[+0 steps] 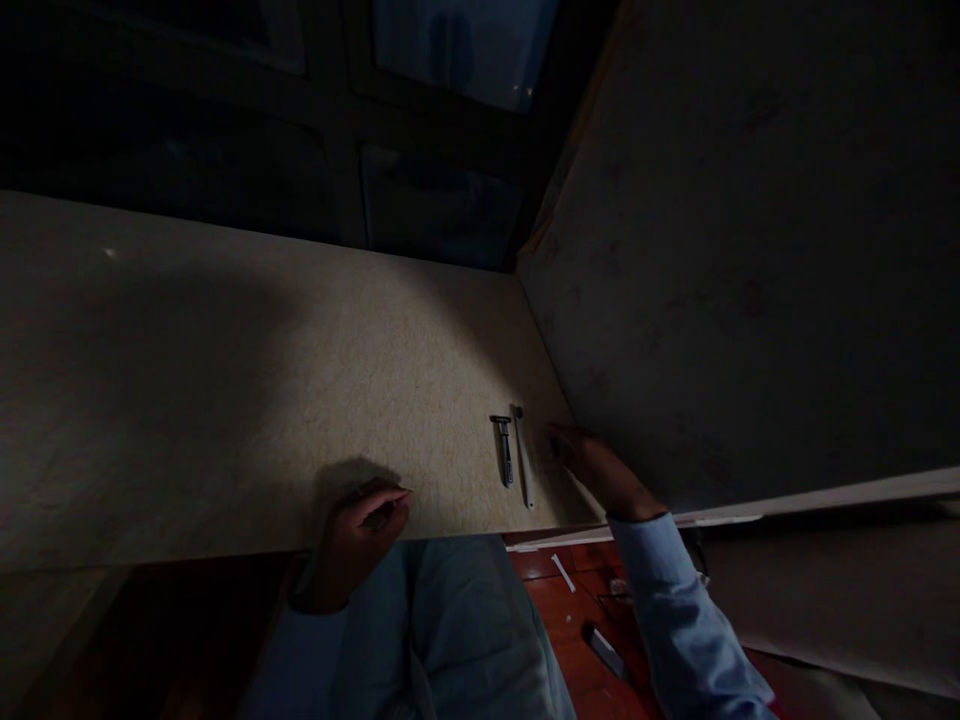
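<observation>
On the pale, marbled ledge [360,370] lie a razor [506,452] with a dark handle and, just right of it, a light-handled toothbrush [525,465] with a dark head. Both point away from me, nearly parallel. My right hand [589,462] is at the ledge's right side by the wall, its fingers closed round a small dark thing too dim to name. To the left of the razor, my left hand [367,520] rests by the front edge. Its thumb and forefinger meet, with nothing visible between them.
A dark window frame [442,120] stands behind the ledge, and a patterned wall [712,300] bounds it on the right. Below the edge, a reddish surface [555,600] holds a white strip [563,573] and a grey and black object [606,650].
</observation>
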Tool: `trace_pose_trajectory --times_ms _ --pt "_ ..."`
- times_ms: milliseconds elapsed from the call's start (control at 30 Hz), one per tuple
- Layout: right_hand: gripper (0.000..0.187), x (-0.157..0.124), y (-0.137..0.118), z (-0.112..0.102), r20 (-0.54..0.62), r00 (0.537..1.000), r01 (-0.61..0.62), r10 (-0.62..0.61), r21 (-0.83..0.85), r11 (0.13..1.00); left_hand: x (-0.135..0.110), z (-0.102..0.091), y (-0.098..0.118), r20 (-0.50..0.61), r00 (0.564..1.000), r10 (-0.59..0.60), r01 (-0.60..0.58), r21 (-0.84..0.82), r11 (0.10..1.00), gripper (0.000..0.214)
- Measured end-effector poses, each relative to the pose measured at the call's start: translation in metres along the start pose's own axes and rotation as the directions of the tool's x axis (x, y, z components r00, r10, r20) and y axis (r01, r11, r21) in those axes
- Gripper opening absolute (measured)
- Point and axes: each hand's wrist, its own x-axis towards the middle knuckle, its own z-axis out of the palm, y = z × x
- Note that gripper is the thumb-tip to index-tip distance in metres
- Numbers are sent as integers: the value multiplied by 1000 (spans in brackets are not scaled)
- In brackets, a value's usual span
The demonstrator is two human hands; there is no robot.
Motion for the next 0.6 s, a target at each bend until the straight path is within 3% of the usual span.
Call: trace_pose_trajectory --times_ms 167,300,467,600 --pt "55 -1 0 -2 97 994 -58 57 9 998 1 -1 3 -26 999 -24 25 17 1000 17" --pt "53 -5 4 -1 82 991 -107 105 11 994 1 -1 4 -30 999 -34 34 4 999 17" --pt "56 -4 5 0 28 997 -77 75 69 995 0 0 3 -34 998 -58 59 14 998 16" --pt "50 -2 7 3 39 997 -66 66 18 998 0 0 3 -38 997 -73 73 2 997 17"
